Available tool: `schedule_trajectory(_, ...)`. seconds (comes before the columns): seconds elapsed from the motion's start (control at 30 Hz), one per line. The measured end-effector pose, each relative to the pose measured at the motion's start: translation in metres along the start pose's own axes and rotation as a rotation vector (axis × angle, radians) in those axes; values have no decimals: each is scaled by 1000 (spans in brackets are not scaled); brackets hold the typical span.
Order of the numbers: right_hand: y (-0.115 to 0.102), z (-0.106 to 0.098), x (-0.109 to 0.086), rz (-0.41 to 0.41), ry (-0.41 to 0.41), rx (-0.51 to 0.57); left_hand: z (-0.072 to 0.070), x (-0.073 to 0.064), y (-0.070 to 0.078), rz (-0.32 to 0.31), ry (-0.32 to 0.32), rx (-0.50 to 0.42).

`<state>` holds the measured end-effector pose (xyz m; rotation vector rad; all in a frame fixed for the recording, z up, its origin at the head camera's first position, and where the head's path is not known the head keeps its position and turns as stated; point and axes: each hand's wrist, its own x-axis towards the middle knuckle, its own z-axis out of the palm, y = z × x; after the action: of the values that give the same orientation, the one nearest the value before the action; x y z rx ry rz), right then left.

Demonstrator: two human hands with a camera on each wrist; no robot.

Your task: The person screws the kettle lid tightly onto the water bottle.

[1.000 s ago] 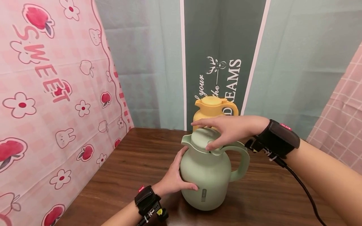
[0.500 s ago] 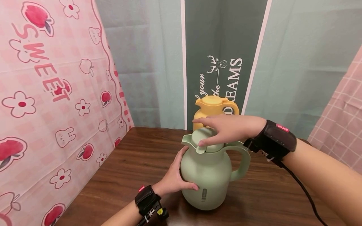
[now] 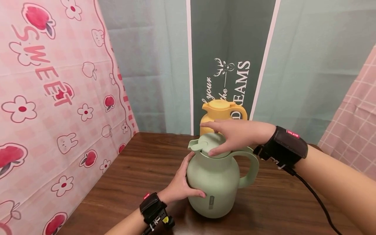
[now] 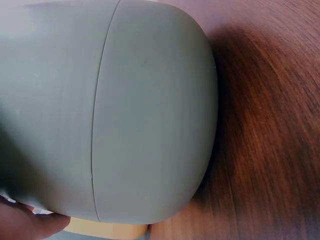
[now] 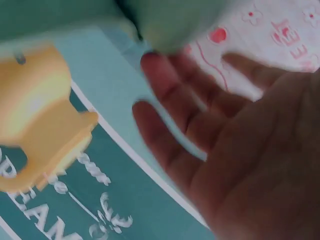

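A pale green thermos jug (image 3: 214, 179) stands upright on the wooden table, its spout to the left and handle to the right. My left hand (image 3: 180, 186) holds its body from the left, thumb across the front and fingers behind. My right hand (image 3: 235, 133) reaches over the top and grips the round lid (image 3: 215, 142) between thumb and fingers. The lid's tab points toward the spout. The left wrist view is mostly filled by the jug's lower body (image 4: 150, 115). Fingertips touch the blurred green lid (image 5: 180, 22) in the right wrist view.
A yellow jug (image 3: 218, 111) stands behind the green one, partly hidden by the right hand. Pink patterned cloth (image 3: 61, 130) hangs at the left, and a grey-green curtain (image 3: 149, 71) at the back. A black cable (image 3: 315, 195) runs from the right wrist.
The lid has turned clockwise, its tab swinging from the handle side round the front to the spout. My right thumb shifted left, then slightly back; the left hand stays put.
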<state>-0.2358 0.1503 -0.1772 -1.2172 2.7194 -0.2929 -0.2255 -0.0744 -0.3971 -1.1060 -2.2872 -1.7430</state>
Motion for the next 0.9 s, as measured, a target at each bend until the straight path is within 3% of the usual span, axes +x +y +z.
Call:
schedule_trajectory(0.1, 0, 4, 2, 46, 2, -35, 0, 0, 0, 5, 5, -2)
schedule_trajectory(0.23, 0, 1, -1, 63, -67, 32, 0, -1, 1, 10, 4, -14)
schedule_trajectory(0.4, -2, -5, -4, 8, -137, 134, 0, -1, 1, 9, -3, -34)
schedule_trajectory(0.57, -4, -3, -2, -18, -81, 96, -1, -1, 2, 9, 1, -33)
schedule_trajectory(0.73, -3, 7, 3, 44, 17, -38, -1, -1, 2, 10, -1, -30)
schedule_trajectory(0.8, -2, 9, 3, 70, 18, -54, -1, -1, 2, 14, -3, -28)
schedule_trajectory(0.9, -1, 8, 0, 57, -34, 29, -1, -1, 2, 19, -4, -30)
